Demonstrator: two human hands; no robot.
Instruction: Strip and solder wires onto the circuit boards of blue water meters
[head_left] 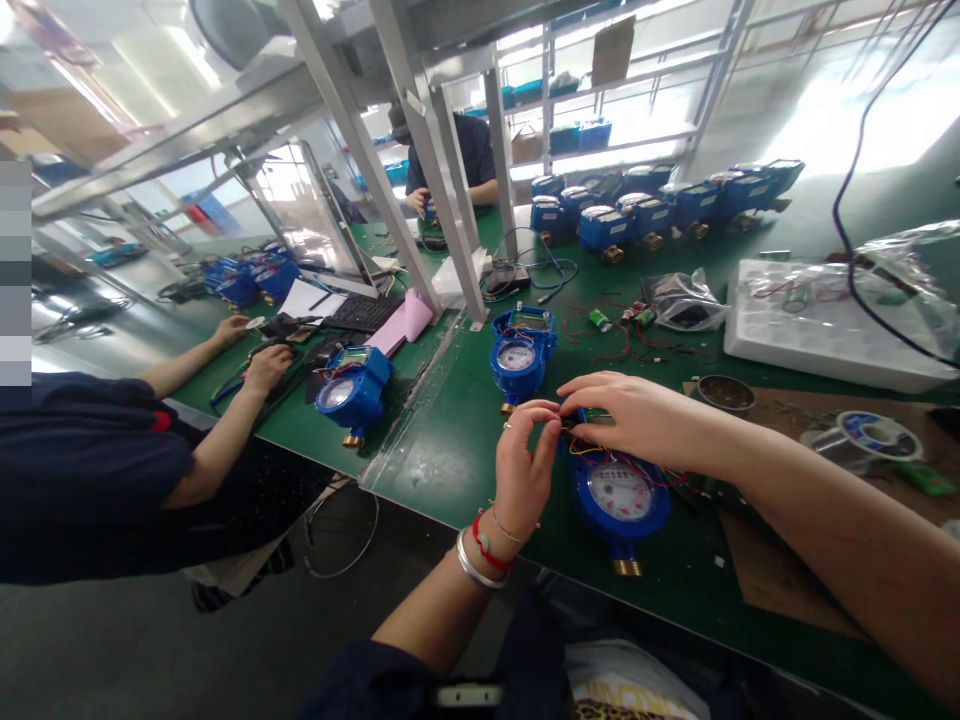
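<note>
A blue meter (621, 495) with a round dial and a brass fitting lies in front of me on the green table (442, 450). Red and yellow wires (600, 452) run from its upper part. My left hand (527, 450) is at the meter's upper left corner, fingertips pressed together on something small and dark that I cannot make out. From the right, my right hand (611, 410) reaches over the upper part, its fingers bent around the same spot; what they hold is hidden. Just behind my hands stands a second blue meter (519, 355).
Another blue meter (352, 390) stands left, near a co-worker's hands (266, 368). At right are a solder spool (877, 437), a round tin (725, 392) and a white foam tray (825, 345). Metal posts (457, 200) rise ahead; many meters (649, 210) stand behind.
</note>
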